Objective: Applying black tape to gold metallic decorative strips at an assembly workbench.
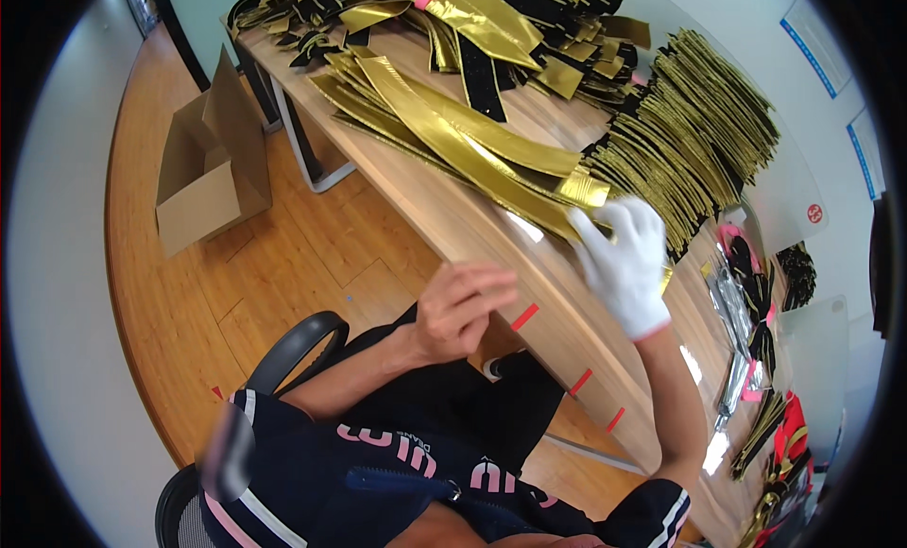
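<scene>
My bare left hand (463, 309) hovers by the near table edge, its fingers curled and closed; whatever may be between them cannot be made out. My right hand (622, 263) wears a white glove and is over the table with its fingers apart. Its fingertips reach the near ends of a loose pile of shiny gold strips (453, 137), where I cannot tell whether they touch. The pile lies slantwise along the table edge. Just beyond the glove stands a long, dense row of gold-edged black strips (699, 113).
More gold and black strips (482, 24) heap up at the far end, one bundle under a pink band. Clear plastic packets (727, 331) and tied black bundles (761, 307) lie to the right. Red tape marks (583, 382) line the table edge. An open cardboard box (213, 170) stands on the floor.
</scene>
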A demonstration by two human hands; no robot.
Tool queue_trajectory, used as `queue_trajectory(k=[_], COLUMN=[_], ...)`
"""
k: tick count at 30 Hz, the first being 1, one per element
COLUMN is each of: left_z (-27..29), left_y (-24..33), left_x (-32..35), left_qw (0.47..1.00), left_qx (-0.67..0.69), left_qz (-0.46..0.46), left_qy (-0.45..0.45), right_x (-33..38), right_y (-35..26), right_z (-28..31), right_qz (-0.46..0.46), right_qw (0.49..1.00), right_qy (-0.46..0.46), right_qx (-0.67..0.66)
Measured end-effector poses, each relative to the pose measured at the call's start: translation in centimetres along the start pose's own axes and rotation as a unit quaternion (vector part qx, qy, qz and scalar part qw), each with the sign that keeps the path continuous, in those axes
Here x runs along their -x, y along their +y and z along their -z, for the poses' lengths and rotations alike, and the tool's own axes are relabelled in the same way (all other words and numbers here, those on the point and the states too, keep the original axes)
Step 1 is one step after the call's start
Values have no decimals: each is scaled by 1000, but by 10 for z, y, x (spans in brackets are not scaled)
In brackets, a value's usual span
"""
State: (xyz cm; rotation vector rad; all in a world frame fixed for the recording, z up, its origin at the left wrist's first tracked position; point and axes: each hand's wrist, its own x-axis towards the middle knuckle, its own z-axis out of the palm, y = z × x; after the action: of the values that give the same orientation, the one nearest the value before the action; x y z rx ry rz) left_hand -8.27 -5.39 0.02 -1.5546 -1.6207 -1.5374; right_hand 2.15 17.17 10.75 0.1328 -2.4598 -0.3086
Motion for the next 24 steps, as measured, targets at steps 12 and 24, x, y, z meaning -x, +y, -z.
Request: queue_trajectory(k=[12, 24], left_z=[-26, -75], left_y=[11, 71], left_x=[22, 33], left_qw=[967, 933], left_qx=[-50, -42], left_qz=[-7, -80], left_qy=[-249, -348], right_x=[216, 107], right_y=[-45, -32], right_z=[192, 108], right_qz=[-270, -242], right_qw=[915, 925], right_qy=[-299, -217], right_qx=[-15, -199])
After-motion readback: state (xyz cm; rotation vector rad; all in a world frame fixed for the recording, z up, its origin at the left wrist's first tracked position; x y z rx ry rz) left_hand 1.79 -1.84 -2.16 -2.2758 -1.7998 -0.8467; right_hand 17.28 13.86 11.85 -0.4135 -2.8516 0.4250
